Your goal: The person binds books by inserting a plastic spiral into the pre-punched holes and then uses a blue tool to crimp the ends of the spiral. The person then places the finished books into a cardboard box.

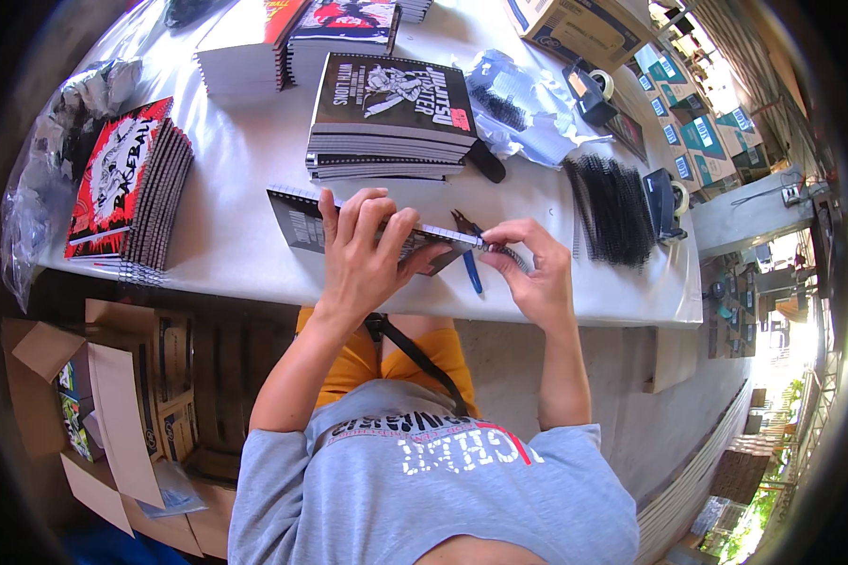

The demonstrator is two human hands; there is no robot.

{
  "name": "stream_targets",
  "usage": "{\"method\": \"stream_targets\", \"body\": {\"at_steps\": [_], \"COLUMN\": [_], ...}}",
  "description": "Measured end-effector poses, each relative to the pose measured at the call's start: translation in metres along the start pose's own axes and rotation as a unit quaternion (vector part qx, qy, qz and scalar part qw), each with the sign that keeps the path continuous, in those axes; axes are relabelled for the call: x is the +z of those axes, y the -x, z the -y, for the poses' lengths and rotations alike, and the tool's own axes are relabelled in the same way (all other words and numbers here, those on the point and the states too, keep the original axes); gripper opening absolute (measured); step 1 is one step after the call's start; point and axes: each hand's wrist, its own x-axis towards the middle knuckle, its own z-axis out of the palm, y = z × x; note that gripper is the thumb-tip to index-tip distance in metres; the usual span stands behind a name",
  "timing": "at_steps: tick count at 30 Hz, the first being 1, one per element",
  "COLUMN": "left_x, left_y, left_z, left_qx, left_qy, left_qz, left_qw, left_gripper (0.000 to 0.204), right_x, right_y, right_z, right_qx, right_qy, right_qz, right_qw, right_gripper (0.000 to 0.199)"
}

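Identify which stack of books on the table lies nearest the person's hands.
The black-covered stack, just beyond the held book; the red-and-black stack stands off to the left, and the other stacks are farther back.

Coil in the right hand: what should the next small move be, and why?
Likely a small twist by the right hand, feeding the coil along the edge of the book: the coil sits at the right end, the edge beyond looks uncoiled, and the left hand holds the book.
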Motion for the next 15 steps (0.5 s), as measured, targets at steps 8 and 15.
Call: {"method": "stream_targets", "body": {"at_steps": [8, 15], "left_x": [-0.007, -0.016], "left_y": [-0.007, -0.005], "left_z": [0.009, 0.009], "left_qx": [-0.012, 0.027], "left_qy": [0.128, 0.182], "left_qz": [0.022, 0.051], "left_qw": [0.992, 0.982], "left_gripper": [0.032, 0.028], "right_x": [-0.022, 0.02], "right_y": [-0.06, -0.098], "right_z": [-0.028, -0.179], "right_qx": [0.161, 0.025], "right_qy": [-0.063, 0.438], "right_qz": [0.228, -0.032], "right_qw": [0.958, 0.898], "right_gripper": [0.017, 0.029]}}
